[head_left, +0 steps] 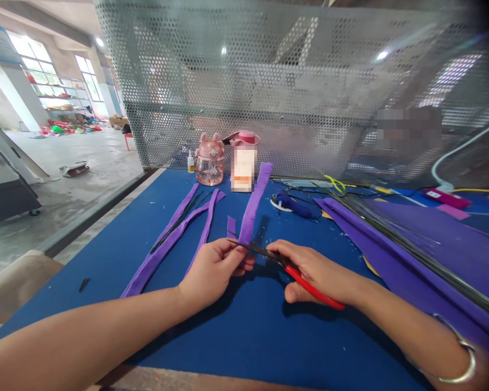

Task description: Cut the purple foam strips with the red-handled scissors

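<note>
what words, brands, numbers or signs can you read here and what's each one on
No text is readable.
Small white plastic bottle with yellow label: too small.
Pale upright container with orange band: blurred into blocks.
Flat magenta box with white patch: too small.
Pale blue panel at upper left: too blurred.
Red-handled metal scissors: no marking I can make out.

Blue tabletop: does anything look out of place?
A black scrap lies alone near the left edge of the tabletop, apart from the dark strips among the purple strips, so it looks stray. Pale specks dot the surface.
</note>
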`<state>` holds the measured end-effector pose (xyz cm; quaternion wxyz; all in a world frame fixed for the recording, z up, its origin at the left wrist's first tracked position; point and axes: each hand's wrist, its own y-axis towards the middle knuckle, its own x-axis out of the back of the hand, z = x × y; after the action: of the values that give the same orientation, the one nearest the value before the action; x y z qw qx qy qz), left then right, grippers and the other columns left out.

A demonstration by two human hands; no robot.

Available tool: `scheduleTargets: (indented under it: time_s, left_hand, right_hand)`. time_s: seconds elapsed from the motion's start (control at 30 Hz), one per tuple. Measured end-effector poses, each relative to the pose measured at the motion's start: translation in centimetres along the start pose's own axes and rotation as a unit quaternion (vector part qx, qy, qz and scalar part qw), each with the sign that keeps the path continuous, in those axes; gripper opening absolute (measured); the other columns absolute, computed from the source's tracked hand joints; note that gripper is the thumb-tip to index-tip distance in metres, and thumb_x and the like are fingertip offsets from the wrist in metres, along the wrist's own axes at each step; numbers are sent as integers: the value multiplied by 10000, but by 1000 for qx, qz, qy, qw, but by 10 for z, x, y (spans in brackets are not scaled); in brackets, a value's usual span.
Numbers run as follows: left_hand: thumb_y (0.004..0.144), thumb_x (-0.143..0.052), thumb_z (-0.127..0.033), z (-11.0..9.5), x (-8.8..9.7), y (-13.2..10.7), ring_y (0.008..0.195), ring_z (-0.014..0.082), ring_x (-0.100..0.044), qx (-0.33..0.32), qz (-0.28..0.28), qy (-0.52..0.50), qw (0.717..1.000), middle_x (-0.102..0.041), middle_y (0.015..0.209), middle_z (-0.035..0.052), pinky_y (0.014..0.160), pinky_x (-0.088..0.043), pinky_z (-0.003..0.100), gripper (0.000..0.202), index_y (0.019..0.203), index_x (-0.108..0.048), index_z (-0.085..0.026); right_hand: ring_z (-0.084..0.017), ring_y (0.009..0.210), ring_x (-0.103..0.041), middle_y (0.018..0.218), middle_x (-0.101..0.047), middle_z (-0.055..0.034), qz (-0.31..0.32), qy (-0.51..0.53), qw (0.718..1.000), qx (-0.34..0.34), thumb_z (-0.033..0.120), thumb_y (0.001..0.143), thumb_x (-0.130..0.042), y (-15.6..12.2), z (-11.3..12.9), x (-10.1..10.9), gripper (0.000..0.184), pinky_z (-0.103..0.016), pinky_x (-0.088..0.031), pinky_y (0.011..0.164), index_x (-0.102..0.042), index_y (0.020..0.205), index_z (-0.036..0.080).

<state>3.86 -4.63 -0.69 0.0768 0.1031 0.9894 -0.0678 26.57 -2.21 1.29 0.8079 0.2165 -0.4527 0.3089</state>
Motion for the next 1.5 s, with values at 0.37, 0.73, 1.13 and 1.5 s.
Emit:
scheduleTargets:
  time_s: [0.37, 0.73, 1.13, 1.5]
  left_hand:
    - [788, -729, -477, 7, 0, -1, 723, 145, -687, -24, 21, 23, 999, -742, 783, 49, 679, -534, 241, 322, 829, -703, -159]
    - [841, -666, -453, 5, 2, 0, 765, 153, -696, 1, 24, 59, 998, -757, 840, 65, 620, -483, 221, 296, 873, -670, -159]
    - [839, -675, -447, 3, 1, -2, 678, 128, -683, -5, 13, 14, 1000, -732, 757, 43, 629, -496, 221, 297, 865, -658, -151]
    - [817, -691, -483, 7, 1, -1, 697, 139, -686, -10, 30, 26, 999, -748, 782, 63, 623, -499, 225, 336, 849, -682, -149]
  right_hand:
    - [-180, 696, -531, 849, -609, -53, 0, 14, 1000, 17, 861, 767, -447, 3, -2, -3, 769, -280, -441, 634, -632, 1018, 158]
    - [-142, 627, -513, 778, -629, -38, -12, 53, 998, -14, 759, 841, -515, 3, -1, -3, 636, -244, -418, 582, -663, 937, 148]
    - [-197, 717, -561, 922, -636, -67, 10, 16, 1000, 0, 879, 684, -546, -1, -4, 2, 845, -290, -461, 643, -597, 1126, 160]
    - [-178, 690, -521, 848, -612, -58, -4, 37, 999, 0, 854, 757, -484, 3, -1, -4, 780, -281, -436, 632, -653, 1024, 140]
